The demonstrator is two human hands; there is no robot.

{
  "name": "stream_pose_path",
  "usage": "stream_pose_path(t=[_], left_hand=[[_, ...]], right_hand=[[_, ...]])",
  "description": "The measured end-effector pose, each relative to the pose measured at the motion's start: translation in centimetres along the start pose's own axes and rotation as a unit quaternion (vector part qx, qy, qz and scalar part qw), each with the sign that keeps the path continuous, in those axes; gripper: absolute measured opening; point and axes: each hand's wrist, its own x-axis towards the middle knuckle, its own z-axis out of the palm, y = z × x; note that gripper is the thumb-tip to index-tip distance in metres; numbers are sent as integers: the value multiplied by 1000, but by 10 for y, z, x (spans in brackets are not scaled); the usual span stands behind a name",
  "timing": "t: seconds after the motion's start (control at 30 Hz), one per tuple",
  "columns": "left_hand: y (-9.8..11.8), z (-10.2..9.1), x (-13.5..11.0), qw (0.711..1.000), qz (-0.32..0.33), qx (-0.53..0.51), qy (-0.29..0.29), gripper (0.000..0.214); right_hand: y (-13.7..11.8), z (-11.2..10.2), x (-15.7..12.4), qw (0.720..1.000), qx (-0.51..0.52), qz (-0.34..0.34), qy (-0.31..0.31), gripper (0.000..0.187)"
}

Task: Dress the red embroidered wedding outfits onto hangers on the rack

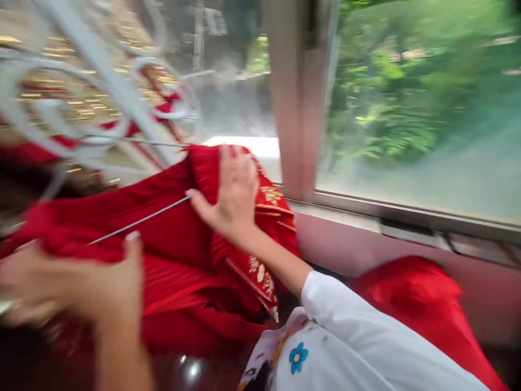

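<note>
A red garment with gold embroidery along its right edge stretches across the middle of the view. A thin grey rod, perhaps part of a wire hanger, crosses its front at a slant. My right hand lies flat on the garment's upper right part, its thumb spread away near the rod's upper end. At the lower left, my left hand is over or against the garment's left side, thumb pointing up. Motion smears its fingers, so whether they hold the cloth is unclear.
White scrolled metalwork stands at the upper left, with gold and red cloth behind it. A framed window rises ahead. Another red cloth lies at the lower right, by the pink wall.
</note>
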Motion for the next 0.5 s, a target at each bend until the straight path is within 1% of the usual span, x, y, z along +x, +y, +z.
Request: stream_pose_path(t=[0.03, 0.07, 0.1, 0.13, 0.17, 0.2, 0.3, 0.4, 0.47, 0.5], left_hand=[[-14, -14, 6, 997, -36, 24, 60, 101], [-26, -25, 10, 991, -59, 45, 115, 101], [-36, -33, 14, 984, -66, 62, 154, 97], [-45, -39, 18, 979, -62, 75, 178, 89], [-54, -44, 20, 978, -50, 82, 185, 78], [-61, -49, 22, 979, -37, 86, 180, 69], [-80, -71, 21, 984, -7, 106, 140, 47], [-88, -104, 21, 978, 28, 164, 124, 39], [-91, -126, 31, 974, 45, 187, 116, 38], [-93, -135, 39, 977, 45, 182, 101, 36]], right_hand=[[-2, 13, 9, 1000, -13, 12, 17, 75], [-4, 26, 17, 999, -23, 22, 23, 80], [-5, 38, 22, 999, -32, 30, 25, 82], [-5, 48, 25, 998, -41, 33, 24, 81], [-3, 54, 28, 998, -50, 31, 23, 79], [0, 57, 29, 998, -58, 28, 24, 77], [15, 52, 36, 997, -66, 17, 42, 72], [30, 42, 47, 998, -41, -22, 49, 60], [37, 35, 58, 998, -31, -41, 43, 50], [40, 31, 64, 998, -32, -41, 36, 47]])
